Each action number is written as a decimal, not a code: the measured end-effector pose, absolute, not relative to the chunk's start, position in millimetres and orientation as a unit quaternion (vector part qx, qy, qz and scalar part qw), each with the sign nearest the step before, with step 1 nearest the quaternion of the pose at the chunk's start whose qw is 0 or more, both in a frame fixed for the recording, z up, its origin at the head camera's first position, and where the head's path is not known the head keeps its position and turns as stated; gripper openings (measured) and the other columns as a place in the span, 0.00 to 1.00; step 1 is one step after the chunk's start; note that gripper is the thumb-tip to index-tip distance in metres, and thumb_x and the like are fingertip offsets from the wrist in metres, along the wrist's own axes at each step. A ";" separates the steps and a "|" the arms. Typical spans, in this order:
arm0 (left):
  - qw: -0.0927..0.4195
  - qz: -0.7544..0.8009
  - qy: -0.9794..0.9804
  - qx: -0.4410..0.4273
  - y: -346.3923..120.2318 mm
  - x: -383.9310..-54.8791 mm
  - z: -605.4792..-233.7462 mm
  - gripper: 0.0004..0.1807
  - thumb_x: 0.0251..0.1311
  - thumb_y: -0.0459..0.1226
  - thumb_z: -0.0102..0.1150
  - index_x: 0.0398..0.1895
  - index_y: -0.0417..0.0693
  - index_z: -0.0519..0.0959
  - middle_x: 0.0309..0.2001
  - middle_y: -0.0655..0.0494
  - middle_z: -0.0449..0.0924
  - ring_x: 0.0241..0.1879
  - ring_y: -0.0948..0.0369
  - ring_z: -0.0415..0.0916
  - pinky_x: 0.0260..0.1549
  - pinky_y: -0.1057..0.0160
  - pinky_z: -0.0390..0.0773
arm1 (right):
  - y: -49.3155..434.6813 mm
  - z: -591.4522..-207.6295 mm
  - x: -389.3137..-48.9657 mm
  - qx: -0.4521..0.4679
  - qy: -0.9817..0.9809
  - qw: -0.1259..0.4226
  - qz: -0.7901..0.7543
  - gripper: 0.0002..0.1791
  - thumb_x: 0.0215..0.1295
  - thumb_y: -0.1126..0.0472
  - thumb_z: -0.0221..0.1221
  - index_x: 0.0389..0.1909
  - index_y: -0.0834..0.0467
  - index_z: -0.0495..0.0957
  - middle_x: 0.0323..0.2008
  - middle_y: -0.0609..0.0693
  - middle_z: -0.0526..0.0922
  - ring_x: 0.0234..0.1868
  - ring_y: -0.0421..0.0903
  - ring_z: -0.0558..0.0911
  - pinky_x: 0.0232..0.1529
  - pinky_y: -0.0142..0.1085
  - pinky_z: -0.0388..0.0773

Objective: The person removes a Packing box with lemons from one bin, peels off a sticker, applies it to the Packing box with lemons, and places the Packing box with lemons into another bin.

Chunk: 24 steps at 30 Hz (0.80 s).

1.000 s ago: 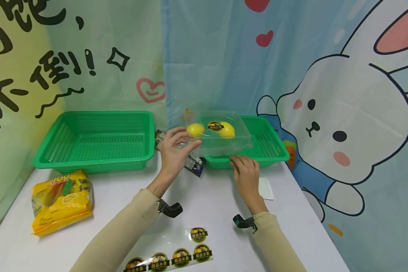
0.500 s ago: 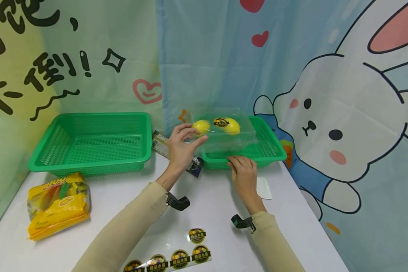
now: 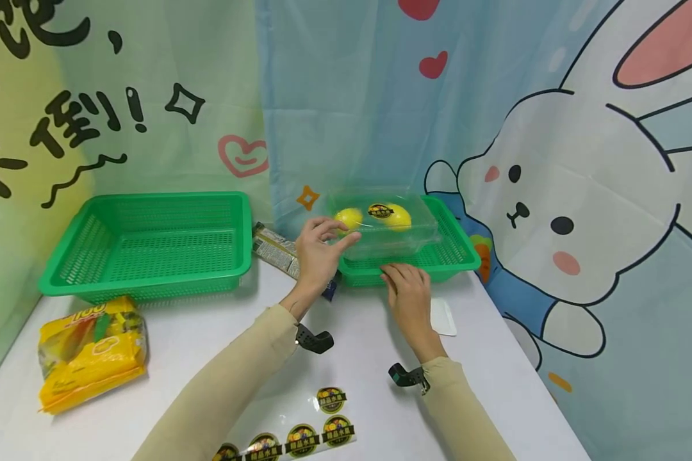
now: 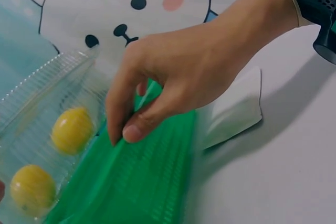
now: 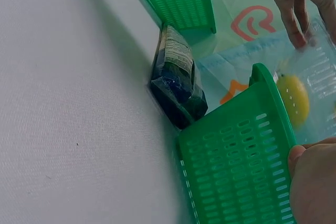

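A clear plastic box [image 3: 366, 243] with two lemons [image 3: 398, 218] inside and a dark round sticker [image 3: 380, 210] on its lid is above the right green basket [image 3: 467, 261]. My left hand [image 3: 318, 253] grips the box's left end between thumb and fingers; the right wrist view shows its fingertips on the clear plastic. Whether the box touches the basket's floor, I cannot tell. At the basket's near rim, my right hand [image 3: 408, 294] pinches the green edge, thumb on one side and fingers on the other, as the left wrist view shows.
Another green basket [image 3: 144, 282] stands at the left, with a yellow bag [image 3: 92, 352] in front. A dark packet [image 3: 273, 250] lies between the baskets. Near me is a sticker sheet [image 3: 302, 440]. A white card [image 3: 443, 317] lies beside my right wrist. Behind hangs a printed curtain [image 3: 346, 96].
My left hand has moved right with the box, bringing it further over the right basket. My right hand has stayed on the rim. The head view has shifted slightly right.
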<state>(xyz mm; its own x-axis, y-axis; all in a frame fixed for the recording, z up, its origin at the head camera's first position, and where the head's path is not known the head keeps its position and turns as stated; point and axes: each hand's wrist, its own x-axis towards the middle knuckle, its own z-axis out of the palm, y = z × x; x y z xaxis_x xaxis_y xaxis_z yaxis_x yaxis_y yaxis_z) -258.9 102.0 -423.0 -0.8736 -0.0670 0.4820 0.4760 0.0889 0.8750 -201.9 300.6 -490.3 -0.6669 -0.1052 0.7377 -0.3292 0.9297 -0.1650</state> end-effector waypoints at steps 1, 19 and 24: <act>0.204 -0.661 -0.707 -0.144 103.8 -259.1 -423.7 0.14 0.54 0.42 0.80 0.38 0.43 0.88 0.50 0.44 0.78 0.45 0.46 0.82 0.51 0.45 0.85 | 300.5 -490.0 -201.8 0.121 -0.901 0.390 0.145 0.08 0.65 0.66 0.70 0.45 0.58 0.89 0.44 0.54 0.90 0.49 0.56 0.86 0.53 0.55 0.76; 0.139 -0.621 -0.762 -0.120 140.8 -269.3 -428.2 0.14 0.58 0.45 0.78 0.40 0.47 0.89 0.53 0.47 0.78 0.44 0.50 0.80 0.45 0.55 0.83 | 299.4 -486.8 -200.2 0.126 -0.899 0.391 0.149 0.10 0.63 0.67 0.71 0.45 0.60 0.89 0.44 0.55 0.90 0.50 0.57 0.86 0.55 0.54 0.76; 0.133 -0.603 -0.779 -0.110 150.6 -274.5 -430.2 0.13 0.58 0.45 0.78 0.40 0.47 0.89 0.53 0.47 0.79 0.41 0.53 0.79 0.42 0.57 0.81 | 299.7 -486.3 -198.3 0.127 -0.902 0.384 0.151 0.09 0.66 0.66 0.70 0.46 0.59 0.89 0.45 0.55 0.90 0.50 0.57 0.86 0.56 0.55 0.76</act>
